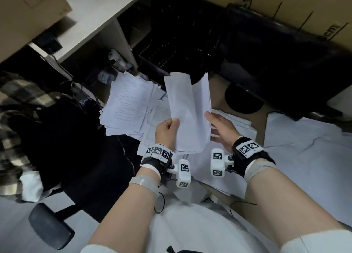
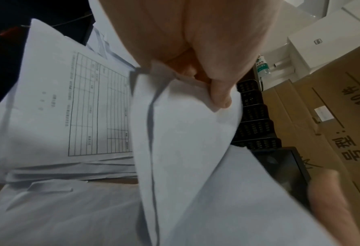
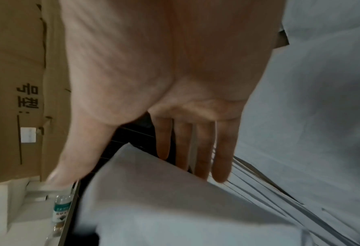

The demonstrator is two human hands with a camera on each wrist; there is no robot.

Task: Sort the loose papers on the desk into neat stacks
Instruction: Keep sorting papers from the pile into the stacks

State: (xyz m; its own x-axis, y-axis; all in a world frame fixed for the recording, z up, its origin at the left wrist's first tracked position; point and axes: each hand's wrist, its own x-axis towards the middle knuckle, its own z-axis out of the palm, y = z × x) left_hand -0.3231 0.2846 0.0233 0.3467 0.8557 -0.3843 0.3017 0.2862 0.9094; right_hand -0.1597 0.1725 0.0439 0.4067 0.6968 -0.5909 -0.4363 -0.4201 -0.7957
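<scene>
A small bundle of white sheets [image 1: 188,109] is held up over the desk, its top curling apart. My left hand [image 1: 174,122] grips its lower left edge; in the left wrist view the thumb [image 2: 218,94] pinches the sheets [image 2: 185,133] against curled fingers. At the bundle's right edge is my right hand [image 1: 211,123], with straight fingers [image 3: 195,149] spread beside and behind the sheets [image 3: 153,183], holding nothing. A messy pile of printed pages [image 1: 129,104] lies to the left, with a ruled form [image 2: 97,108] on top of more sheets below it. Further papers [image 1: 238,127] lie to the right.
A black mesh file tray [image 1: 171,48] stands behind the papers. Cardboard boxes [image 1: 304,10] rise at the back right, another [image 1: 28,8] at the top left. Large white sheets [image 1: 304,148] cover the right side. A black chair [image 1: 57,138] with a checked garment stands left. A water bottle [image 3: 62,209] stands near the boxes.
</scene>
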